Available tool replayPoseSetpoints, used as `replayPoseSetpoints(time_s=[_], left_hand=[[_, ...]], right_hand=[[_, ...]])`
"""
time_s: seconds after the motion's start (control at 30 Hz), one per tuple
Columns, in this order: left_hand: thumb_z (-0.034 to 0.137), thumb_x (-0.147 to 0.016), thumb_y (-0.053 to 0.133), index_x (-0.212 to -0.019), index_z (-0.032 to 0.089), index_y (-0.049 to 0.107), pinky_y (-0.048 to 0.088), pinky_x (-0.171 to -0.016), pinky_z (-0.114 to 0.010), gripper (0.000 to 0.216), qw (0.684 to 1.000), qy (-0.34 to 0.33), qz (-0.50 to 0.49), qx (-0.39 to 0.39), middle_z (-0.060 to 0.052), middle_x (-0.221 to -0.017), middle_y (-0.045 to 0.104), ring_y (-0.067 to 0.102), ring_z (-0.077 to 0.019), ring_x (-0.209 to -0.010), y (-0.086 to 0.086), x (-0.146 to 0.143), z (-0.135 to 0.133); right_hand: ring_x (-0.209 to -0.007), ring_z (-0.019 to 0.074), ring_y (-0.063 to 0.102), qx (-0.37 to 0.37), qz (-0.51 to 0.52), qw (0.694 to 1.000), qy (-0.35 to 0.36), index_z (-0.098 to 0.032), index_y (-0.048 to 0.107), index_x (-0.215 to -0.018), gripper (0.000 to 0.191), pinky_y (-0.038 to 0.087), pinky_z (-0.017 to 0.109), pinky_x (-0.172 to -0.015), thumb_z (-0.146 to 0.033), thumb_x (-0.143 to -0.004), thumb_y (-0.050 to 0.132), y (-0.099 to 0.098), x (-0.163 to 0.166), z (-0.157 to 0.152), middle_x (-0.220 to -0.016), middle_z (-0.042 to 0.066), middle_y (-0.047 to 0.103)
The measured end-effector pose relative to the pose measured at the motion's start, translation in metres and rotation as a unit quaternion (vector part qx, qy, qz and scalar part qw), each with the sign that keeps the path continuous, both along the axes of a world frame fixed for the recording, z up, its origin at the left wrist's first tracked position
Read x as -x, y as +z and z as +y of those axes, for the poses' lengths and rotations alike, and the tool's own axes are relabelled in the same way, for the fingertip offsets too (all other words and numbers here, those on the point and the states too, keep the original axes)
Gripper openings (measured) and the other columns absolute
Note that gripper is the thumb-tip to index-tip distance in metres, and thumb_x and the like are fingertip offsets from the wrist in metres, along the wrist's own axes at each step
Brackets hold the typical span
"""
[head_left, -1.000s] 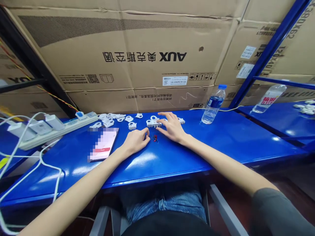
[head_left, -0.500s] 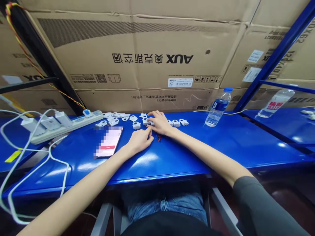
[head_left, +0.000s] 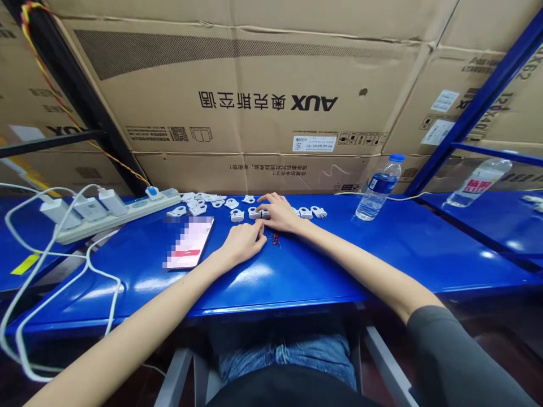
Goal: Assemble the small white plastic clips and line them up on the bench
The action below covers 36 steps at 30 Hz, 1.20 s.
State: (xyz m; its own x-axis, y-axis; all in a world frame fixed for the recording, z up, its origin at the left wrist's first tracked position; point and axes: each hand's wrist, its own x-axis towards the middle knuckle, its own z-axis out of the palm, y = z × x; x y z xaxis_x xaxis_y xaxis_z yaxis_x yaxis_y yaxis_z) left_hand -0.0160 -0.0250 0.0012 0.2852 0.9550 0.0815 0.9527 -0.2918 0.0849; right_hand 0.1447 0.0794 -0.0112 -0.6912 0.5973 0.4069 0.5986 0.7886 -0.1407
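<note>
On the blue tabletop (head_left: 297,277), the left hand (head_left: 241,245) is nearest, its fingers curled inward and close together; whether they pinch anything cannot be told. A phone (head_left: 193,240) lies to its left, small red pieces (head_left: 275,239) just to its right. Slightly farther, the right hand (head_left: 282,216) arches over a row of white plugs (head_left: 237,216), fingers bent and a little apart, hiding the middle ones; a grip cannot be made out. Beyond lie loose white parts (head_left: 198,211), a power strip (head_left: 136,210) leftward, a water bottle (head_left: 379,189) rightward, and a large carton (head_left: 254,68) blocking the back.
</note>
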Motion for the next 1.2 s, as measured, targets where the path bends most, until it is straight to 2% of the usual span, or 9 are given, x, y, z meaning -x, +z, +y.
replayPoseSetpoints(time_s=[0.2,0.4,0.67,0.87,1.03,1.2], left_hand=[[0.025,-0.099,0.044,-0.115,0.018,0.063,0.047,-0.073,-0.035,0.026,1.0,-0.01,-0.004,-0.007,-0.012,-0.097,0.078,0.074,-0.0297,-0.09,-0.003,0.001,-0.001],[0.024,-0.099,0.042,-0.115,0.016,0.062,0.047,-0.072,-0.035,0.028,1.0,-0.002,0.03,-0.006,-0.014,-0.098,0.078,0.075,-0.0305,-0.088,-0.003,0.001,-0.006],[0.025,-0.098,0.043,-0.111,0.017,0.062,0.044,-0.07,-0.035,0.024,1.0,0.001,0.023,-0.003,-0.012,-0.095,0.078,0.075,-0.0313,-0.088,0.0,-0.001,-0.009],[0.025,-0.097,0.047,-0.105,0.02,0.063,0.042,-0.068,-0.033,0.019,1.0,0.002,-0.007,-0.013,-0.01,-0.093,0.077,0.074,-0.0292,-0.089,-0.002,-0.002,-0.009],[0.025,-0.097,0.046,-0.106,0.021,0.064,0.04,-0.066,-0.032,0.02,0.999,0.012,-0.033,-0.035,-0.008,-0.09,0.078,0.075,-0.0268,-0.086,-0.002,-0.003,-0.009],[0.027,-0.098,0.045,-0.109,0.022,0.065,0.04,-0.066,-0.032,0.024,0.999,0.009,-0.029,-0.043,-0.009,-0.089,0.078,0.075,-0.0287,-0.087,-0.005,-0.002,-0.006]], right_hand=[[-0.13,0.0307,0.055,-0.017,0.019,1.0,0.009,-0.024,0.078,-0.119,0.031,0.045,0.048,-0.108,-0.045,-0.096,0.074,0.009,0.001,0.011,-0.14,0.011,0.064],[-0.127,0.0287,0.056,0.005,-0.009,0.999,0.041,-0.027,0.079,-0.119,0.028,0.046,0.045,-0.105,-0.041,-0.095,0.077,0.016,0.023,0.011,-0.136,0.009,0.067],[-0.126,0.0285,0.056,0.034,-0.006,0.998,0.055,-0.028,0.082,-0.112,0.027,0.044,0.043,-0.104,-0.047,-0.093,0.079,0.01,0.044,0.019,-0.135,0.006,0.069],[-0.122,0.0273,0.057,0.037,0.027,0.997,0.065,-0.027,0.084,-0.1,0.018,0.045,0.042,-0.102,-0.042,-0.093,0.079,0.003,0.053,0.021,-0.13,0.005,0.071],[-0.122,0.0255,0.058,0.022,0.091,0.994,0.053,-0.026,0.083,-0.103,0.018,0.046,0.041,-0.106,-0.04,-0.095,0.077,0.011,0.037,0.02,-0.132,0.005,0.07],[-0.125,0.0262,0.056,-0.025,0.121,0.991,0.06,-0.025,0.082,-0.102,0.018,0.045,0.044,-0.109,-0.041,-0.096,0.075,0.019,0.001,0.011,-0.132,0.006,0.071]])
